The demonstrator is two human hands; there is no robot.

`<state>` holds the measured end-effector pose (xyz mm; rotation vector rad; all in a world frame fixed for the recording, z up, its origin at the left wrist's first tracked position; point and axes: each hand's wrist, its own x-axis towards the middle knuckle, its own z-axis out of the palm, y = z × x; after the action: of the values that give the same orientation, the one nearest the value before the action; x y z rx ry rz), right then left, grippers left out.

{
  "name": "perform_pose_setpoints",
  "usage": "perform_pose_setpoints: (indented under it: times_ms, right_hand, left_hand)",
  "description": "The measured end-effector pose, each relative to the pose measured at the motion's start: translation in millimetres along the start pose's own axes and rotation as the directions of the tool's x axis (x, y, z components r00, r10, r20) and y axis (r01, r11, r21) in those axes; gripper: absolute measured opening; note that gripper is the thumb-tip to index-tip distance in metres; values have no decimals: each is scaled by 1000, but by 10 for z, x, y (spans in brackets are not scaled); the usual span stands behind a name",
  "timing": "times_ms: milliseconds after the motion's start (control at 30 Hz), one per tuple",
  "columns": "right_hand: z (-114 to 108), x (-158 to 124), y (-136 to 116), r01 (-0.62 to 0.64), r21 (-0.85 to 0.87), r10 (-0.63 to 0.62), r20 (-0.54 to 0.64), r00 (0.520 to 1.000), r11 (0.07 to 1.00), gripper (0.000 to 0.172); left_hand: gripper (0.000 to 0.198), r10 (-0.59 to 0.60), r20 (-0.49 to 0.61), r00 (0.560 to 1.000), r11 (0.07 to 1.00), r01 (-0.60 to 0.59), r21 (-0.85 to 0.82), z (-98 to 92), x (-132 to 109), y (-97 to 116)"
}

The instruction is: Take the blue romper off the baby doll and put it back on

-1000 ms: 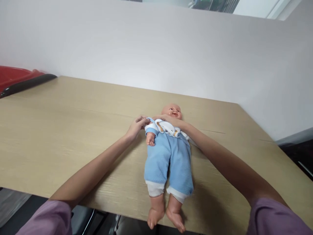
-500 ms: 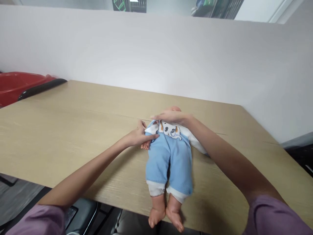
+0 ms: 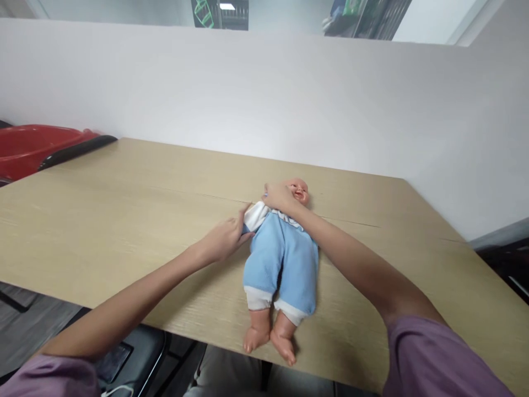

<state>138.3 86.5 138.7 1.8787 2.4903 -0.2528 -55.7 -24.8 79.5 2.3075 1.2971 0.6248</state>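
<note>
I tidy the baby doll's point(image 3: 298, 190) blue suit point(image 3: 285, 256): right hand point(image 3: 279, 197) pinches its neck, left hand point(image 3: 225, 238) lies flat on the sleeve point(image 3: 254, 215); pull gently.

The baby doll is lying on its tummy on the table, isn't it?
Not quite. The head view shows the baby doll lying on its back, with its face turned up, on the table.

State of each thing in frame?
baby doll: on its back, dressed in blue, feet at the table's near edge
left hand: touching the doll's white sleeve, grip unclear
right hand: at the doll's collar, grip unclear
table: bears the doll
red tub: far left, beyond the table, partly cut off
</note>
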Motion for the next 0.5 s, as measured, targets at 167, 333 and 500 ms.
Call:
perform_pose_setpoints:
  times_ms: [167,333,500]
  right_hand:
    - [-36,-54,104,-102,-60,101,-21,995,993,31]
    - [-15,-279,258,-143,-50,139,-75,987,988,35]
    - [20,-527,566,-93,41,95,-50,994,995,51]
  left_hand:
    - [46,-103,63,993,972,88,216,-50,-60,-119]
    - [41,-318,83,944,913,281,297,6,44,-368]
    - [41,-318,76,945,918,286,275,24,121,-463]
